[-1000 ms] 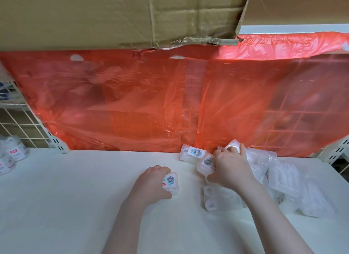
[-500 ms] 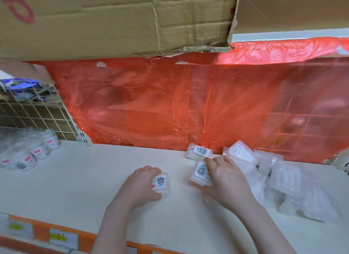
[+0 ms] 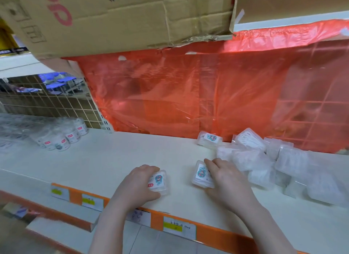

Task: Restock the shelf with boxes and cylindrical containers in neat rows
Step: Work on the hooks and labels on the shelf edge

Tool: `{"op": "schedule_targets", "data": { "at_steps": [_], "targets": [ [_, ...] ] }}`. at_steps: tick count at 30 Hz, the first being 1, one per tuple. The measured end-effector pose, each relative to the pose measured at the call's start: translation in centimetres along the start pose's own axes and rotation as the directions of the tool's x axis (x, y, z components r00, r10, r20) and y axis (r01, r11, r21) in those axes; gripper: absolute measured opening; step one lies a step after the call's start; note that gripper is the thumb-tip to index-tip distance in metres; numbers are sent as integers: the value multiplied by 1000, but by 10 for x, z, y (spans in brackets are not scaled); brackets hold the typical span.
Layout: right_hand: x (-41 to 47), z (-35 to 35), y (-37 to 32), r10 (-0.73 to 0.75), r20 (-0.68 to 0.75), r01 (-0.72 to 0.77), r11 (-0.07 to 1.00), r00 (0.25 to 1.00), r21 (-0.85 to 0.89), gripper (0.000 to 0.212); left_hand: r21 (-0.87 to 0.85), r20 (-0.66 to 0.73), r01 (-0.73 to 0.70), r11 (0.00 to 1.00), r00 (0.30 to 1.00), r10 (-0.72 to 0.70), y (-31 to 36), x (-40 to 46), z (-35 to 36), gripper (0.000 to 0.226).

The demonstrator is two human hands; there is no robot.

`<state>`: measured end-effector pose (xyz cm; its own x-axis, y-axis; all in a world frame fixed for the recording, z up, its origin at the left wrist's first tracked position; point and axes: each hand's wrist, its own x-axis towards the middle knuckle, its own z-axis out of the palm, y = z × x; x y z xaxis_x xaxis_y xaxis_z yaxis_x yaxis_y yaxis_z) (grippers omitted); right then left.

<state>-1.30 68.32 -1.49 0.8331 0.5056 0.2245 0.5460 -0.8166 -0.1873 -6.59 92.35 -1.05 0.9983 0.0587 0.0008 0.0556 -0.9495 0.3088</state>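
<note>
A: Nearest edge first: orange shelf strip [image 3: 156, 220] with yellow and white price labels [image 3: 172, 227].

B: Hands?

A: Left hand [image 3: 138, 185], fingers curled over a small clear plastic box [image 3: 160, 181] with a cartoon sticker, lying flat on the white shelf [image 3: 105, 159]. Right hand [image 3: 226, 180] grips a second stickered box [image 3: 201, 175], tilted, just right of the first; the two boxes are apart.

B: Farther back?

A: A loose heap of clear boxes [image 3: 268, 159] to the right, unsorted. One more stickered box [image 3: 209, 138] near the red plastic sheet [image 3: 188, 95] at the back. Far left, cylindrical containers [image 3: 64, 135] in a group, labels blurred. Cardboard carton [image 3: 122, 17] overhead.
</note>
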Motion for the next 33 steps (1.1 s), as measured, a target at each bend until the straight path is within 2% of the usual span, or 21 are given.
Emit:
{"op": "schedule_targets", "data": {
  "at_steps": [8, 13, 17, 24, 29, 33],
  "targets": [
    [9, 3, -80, -45, -16, 45, 999, 999, -15, 70, -33, -109, 21, 999, 994, -24, -68, -48, -29, 69],
    [18, 33, -169, -34, -38, 35, 999, 999, 35, 70, -33, -157, 21, 999, 987, -25, -152, -96, -56, 63],
    [25, 49, -248, -29, -45, 32, 998, 999, 53, 72, -21, -151, 27, 999, 988, -30, -221, -132, -83, 62],
    [50, 62, -350, -65, -42, 68, 995, 997, 76, 68, -17, -143, 65, 998, 988, -66, -304, -168, -122, 77],
    [87, 77, -403, -127, -28, 128, 991, 992, 45, 64, -19, -225, 115, 993, 967, -116, -363, -174, -137, 64],
    [122, 97, -441, -153, -9, 154, 987, 988, 54, 65, -16, -211, 158, 987, 965, -158, -411, -173, -146, 62]
  ]
}}
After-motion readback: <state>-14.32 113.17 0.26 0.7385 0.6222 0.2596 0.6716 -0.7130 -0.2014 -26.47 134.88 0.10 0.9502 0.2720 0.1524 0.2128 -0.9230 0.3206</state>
